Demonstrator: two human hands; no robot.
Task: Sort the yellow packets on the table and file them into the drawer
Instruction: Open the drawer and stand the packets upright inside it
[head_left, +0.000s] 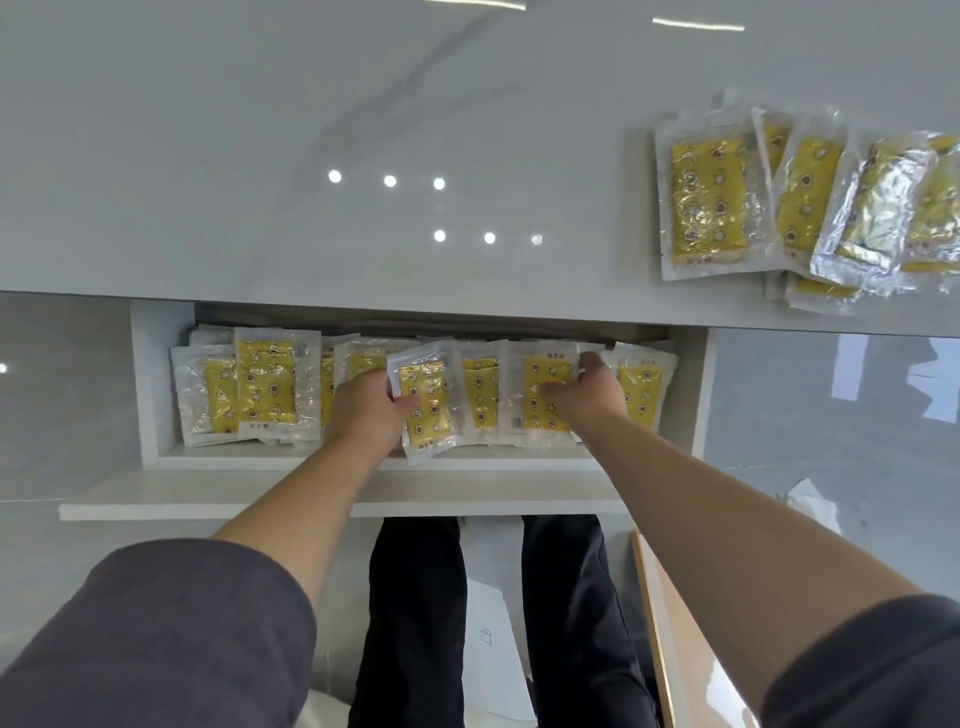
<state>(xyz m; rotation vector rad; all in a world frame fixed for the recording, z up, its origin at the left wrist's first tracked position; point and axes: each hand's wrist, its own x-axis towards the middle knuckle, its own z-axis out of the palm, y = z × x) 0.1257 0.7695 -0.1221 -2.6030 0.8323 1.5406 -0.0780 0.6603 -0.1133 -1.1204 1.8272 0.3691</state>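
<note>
A tilted packet (428, 410), yellow with a small star-and-flower print inside a clear wrapper, is sitting in the middle of the open drawer (363, 462), leaning with its top toward the left and overlapping the ones behind it. The left hand (363, 405) is gripping it by its left edge, fingers curled round the wrapper. Just to the right, the right hand (592, 389) is pinching a second packet (537, 421), with the fingers hooking over its top right corner and the thumb pressing on its yellow face. Both are part of a row of packets (260, 384) that is filling the drawer from side to side, overlapping one another, mostly with their printed sides facing up. Above the drawer, the glossy pale counter (260, 156) is reflecting round ceiling lights, and a loose heap of packets (706, 202) is lying near its right end, well apart from the hands, fanned out and partly covering each other. Grey sleeves (171, 623) are covering the upper arms. Below the drawer front, dark trousers (415, 597) are showing, with a white sheet (493, 649) lying between the legs and a wooden board (660, 623) running along the right.
</note>
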